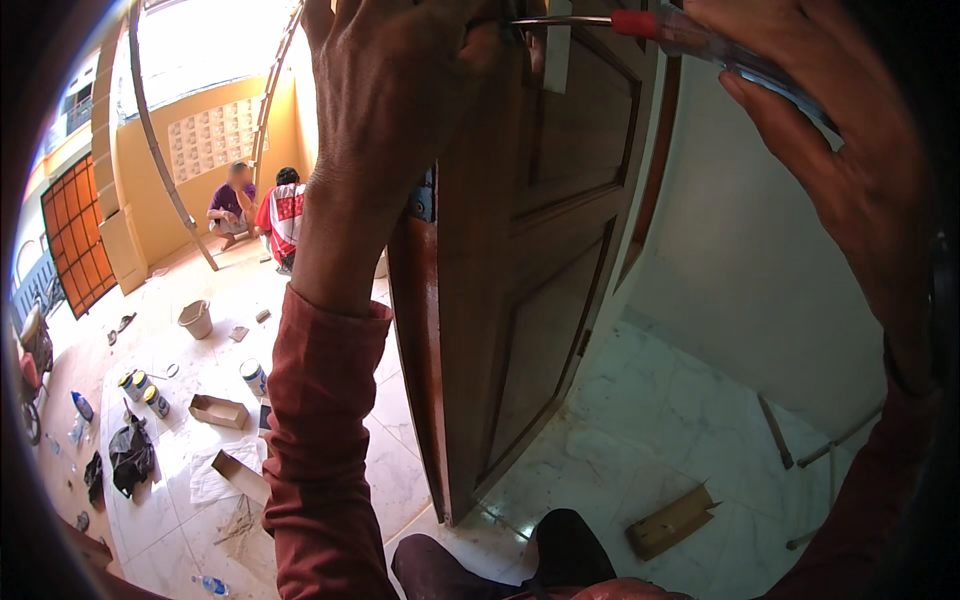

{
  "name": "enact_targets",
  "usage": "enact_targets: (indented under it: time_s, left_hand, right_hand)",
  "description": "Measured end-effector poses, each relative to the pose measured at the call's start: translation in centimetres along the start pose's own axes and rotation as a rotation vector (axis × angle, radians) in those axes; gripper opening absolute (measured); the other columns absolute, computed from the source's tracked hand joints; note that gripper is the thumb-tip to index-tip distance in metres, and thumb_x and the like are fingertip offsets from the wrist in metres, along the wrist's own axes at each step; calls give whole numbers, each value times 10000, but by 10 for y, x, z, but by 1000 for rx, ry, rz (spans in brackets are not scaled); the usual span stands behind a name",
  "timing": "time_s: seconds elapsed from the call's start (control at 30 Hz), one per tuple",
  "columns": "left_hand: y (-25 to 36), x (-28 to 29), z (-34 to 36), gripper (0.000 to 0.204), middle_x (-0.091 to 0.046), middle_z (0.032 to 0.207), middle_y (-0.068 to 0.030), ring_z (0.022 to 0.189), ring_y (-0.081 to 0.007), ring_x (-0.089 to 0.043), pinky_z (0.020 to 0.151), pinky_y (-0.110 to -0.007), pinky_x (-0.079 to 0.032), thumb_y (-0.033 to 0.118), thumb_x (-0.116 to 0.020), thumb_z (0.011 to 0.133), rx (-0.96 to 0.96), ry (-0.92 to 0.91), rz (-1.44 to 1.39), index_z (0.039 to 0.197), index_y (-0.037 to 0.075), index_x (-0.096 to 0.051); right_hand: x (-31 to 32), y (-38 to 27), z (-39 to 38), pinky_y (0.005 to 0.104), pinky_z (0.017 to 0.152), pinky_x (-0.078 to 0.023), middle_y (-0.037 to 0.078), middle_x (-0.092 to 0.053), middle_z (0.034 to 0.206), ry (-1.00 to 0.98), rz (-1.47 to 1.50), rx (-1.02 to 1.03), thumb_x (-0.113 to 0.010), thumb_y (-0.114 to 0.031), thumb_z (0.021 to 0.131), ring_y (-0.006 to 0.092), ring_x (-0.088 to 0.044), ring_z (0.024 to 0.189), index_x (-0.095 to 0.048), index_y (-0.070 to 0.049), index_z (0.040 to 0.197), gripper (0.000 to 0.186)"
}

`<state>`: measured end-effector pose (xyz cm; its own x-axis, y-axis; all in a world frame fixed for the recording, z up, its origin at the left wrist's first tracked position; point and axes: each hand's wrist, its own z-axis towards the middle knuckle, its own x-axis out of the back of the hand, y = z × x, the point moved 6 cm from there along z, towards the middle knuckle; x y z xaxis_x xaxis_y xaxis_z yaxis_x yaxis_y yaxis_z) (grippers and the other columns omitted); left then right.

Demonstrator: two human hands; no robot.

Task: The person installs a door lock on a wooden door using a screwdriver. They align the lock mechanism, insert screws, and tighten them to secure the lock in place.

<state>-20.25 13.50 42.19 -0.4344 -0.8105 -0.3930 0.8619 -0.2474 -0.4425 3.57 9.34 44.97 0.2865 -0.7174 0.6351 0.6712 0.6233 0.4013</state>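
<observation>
Clasping a screwdriver (640, 24) with the right hand (840, 60), upper right of the frame, shaft toward the left hand (400, 70) by the door (575, 140) (pinch there hidden, cannot tell). Probably screwdriving; next, likely steady turning.

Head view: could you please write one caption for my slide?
The right hand holds a screwdriver pointing toward the left hand, at a panelled wooden door.

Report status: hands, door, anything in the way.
Right hand gripping screwdriver, shaft pointing toward left hand. Left hand at upper part of door, grip unclear. Wooden door standing open. Left hand blocks view of upper door edge.
</observation>
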Motion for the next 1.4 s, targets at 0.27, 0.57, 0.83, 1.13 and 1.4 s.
enact_targets:
  time_s: [0.27,0.57,0.83,1.13,1.4]
  left_hand:
    - [-1,-1,-1,164,-639,1067,-129,1007,-353,-609,883,-477,-474,60,-694,691,-20,64,-30,852,53,-664]
    - [-4,-2,1,160,-641,1020,-122,932,-351,-622,806,-457,-489,33,-701,667,7,10,-66,814,43,-639]
    - [0,-3,-4,155,-636,1093,-139,1028,-347,-616,889,-452,-481,20,-696,692,18,-1,98,842,35,-661]
    - [-1,-2,-2,157,-658,1016,-150,966,-360,-615,846,-469,-485,2,-658,685,-50,82,-90,840,28,-665]
    - [-5,-8,4,133,-654,1000,-148,967,-369,-605,839,-449,-480,3,-635,704,58,-26,-109,834,28,-628]
  right_hand:
    - [-2,-2,-1,259,607,-429,-13,-512,891,6,6,-4,-658,-236,993,64,-533,709,-569,-88,1367,412]
    - [-7,-1,1,261,609,-430,-10,-518,900,12,15,-1,-666,-232,985,69,-535,710,-573,-86,1358,411]
    - [-7,-2,3,262,610,-432,-7,-524,908,12,16,-6,-674,-229,979,73,-538,712,-576,-85,1351,410]
    - [-6,-6,2,264,612,-433,-5,-530,916,17,11,-11,-683,-225,972,77,-540,713,-580,-84,1342,410]
    - [-7,-7,5,265,614,-434,-2,-536,924,24,12,-9,-690,-222,965,81,-542,714,-584,-83,1335,409]
